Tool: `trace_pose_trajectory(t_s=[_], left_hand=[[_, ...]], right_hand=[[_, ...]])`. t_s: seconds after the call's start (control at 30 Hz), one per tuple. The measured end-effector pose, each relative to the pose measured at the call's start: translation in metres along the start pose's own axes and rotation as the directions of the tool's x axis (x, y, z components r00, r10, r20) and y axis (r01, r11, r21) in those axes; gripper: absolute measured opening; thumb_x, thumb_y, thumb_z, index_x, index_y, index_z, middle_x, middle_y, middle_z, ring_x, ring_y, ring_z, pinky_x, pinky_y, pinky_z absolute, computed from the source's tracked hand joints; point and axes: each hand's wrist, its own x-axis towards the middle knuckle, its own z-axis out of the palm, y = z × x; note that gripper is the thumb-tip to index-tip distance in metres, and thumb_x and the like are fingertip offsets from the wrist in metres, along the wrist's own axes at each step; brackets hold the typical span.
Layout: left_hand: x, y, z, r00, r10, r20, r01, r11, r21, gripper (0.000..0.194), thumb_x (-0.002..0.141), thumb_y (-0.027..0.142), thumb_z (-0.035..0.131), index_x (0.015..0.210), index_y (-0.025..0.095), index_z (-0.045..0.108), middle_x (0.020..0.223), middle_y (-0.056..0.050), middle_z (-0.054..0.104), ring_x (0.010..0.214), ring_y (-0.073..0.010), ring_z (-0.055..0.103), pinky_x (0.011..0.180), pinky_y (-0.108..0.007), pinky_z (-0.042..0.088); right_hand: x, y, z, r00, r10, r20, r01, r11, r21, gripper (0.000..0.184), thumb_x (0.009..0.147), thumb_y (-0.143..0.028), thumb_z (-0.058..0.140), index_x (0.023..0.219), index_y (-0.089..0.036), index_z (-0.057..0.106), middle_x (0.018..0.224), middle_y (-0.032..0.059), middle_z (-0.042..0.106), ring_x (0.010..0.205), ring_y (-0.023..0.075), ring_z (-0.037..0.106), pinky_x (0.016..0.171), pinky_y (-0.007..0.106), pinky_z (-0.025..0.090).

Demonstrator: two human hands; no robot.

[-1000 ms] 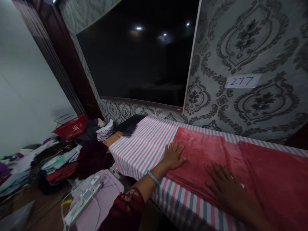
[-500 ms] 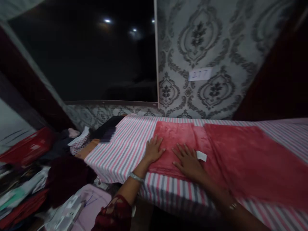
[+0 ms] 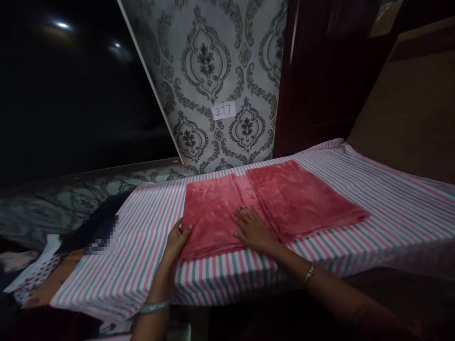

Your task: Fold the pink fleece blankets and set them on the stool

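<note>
A pink-red plush cloth [image 3: 270, 201] lies folded on a surface covered by a pink, grey and white striped sheet [image 3: 391, 189]. My left hand [image 3: 177, 241] rests at the cloth's left front corner, its fingers curled over the edge. My right hand [image 3: 252, 229] lies flat on the cloth near its front edge, fingers spread. Both wrists wear bangles.
A patterned grey wall with a paper label reading 277 [image 3: 223, 111] stands behind. A large dark screen [image 3: 71, 94] fills the left, dark wooden furniture [image 3: 320, 71] the right. Clothes [image 3: 28, 274] lie piled at the lower left.
The view has swung to the right. My left hand has slid from the top of the cloth to its left front corner. My right hand stays flat on the cloth.
</note>
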Motion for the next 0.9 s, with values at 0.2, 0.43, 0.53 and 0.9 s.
trace_pose_trajectory(t_s=[0.2, 0.43, 0.53, 0.9], left_hand=[[-0.024, 0.011, -0.001, 0.987, -0.057, 0.149, 0.082, 0.982, -0.168, 0.037, 0.074, 0.025, 0.081, 0.107, 0.017, 0.067, 0.1, -0.008, 0.076, 0.089, -0.0216, 0.074, 0.086, -0.033, 0.059], [-0.004, -0.008, -0.005, 0.987, -0.072, 0.141, 0.098, 0.978, -0.185, 0.04, 0.07, 0.021, 0.084, 0.105, 0.014, 0.066, 0.09, -0.007, 0.077, 0.08, -0.0199, 0.074, 0.076, -0.03, 0.061], [0.001, -0.016, -0.006, 0.987, -0.053, 0.152, 0.084, 0.975, -0.206, 0.043, 0.069, 0.023, 0.085, 0.106, 0.014, 0.066, 0.092, -0.007, 0.077, 0.081, -0.0201, 0.074, 0.077, -0.03, 0.061], [-0.003, -0.015, -0.004, 0.991, -0.044, 0.127, 0.072, 0.972, -0.224, 0.038, 0.073, 0.017, 0.079, 0.108, 0.013, 0.065, 0.086, -0.007, 0.076, 0.078, -0.0202, 0.074, 0.077, -0.031, 0.061]], right_hand=[[0.002, 0.011, 0.005, 0.995, 0.039, -0.093, -0.029, 0.995, 0.099, 0.06, 0.094, -0.038, 0.049, 0.15, -0.018, 0.041, 0.161, 0.0123, 0.028, 0.15, 0.0277, 0.016, 0.12, 0.049, 0.018], [0.009, 0.041, -0.007, 0.931, 0.315, -0.187, -0.234, 0.904, 0.357, 0.061, 0.088, -0.026, 0.049, 0.146, -0.01, 0.042, 0.128, 0.0152, 0.063, 0.115, 0.0274, 0.058, 0.099, 0.043, 0.046], [0.012, 0.04, -0.01, 0.923, 0.305, -0.233, -0.199, 0.899, 0.389, 0.058, 0.085, -0.017, 0.047, 0.143, -0.012, 0.047, 0.123, 0.0128, 0.065, 0.112, 0.0246, 0.059, 0.097, 0.039, 0.047], [0.007, 0.007, 0.005, 0.994, -0.097, -0.054, 0.103, 0.989, 0.11, 0.048, 0.094, -0.021, 0.043, 0.141, -0.015, 0.051, 0.147, 0.0112, 0.05, 0.139, 0.0236, 0.041, 0.116, 0.045, 0.03]])
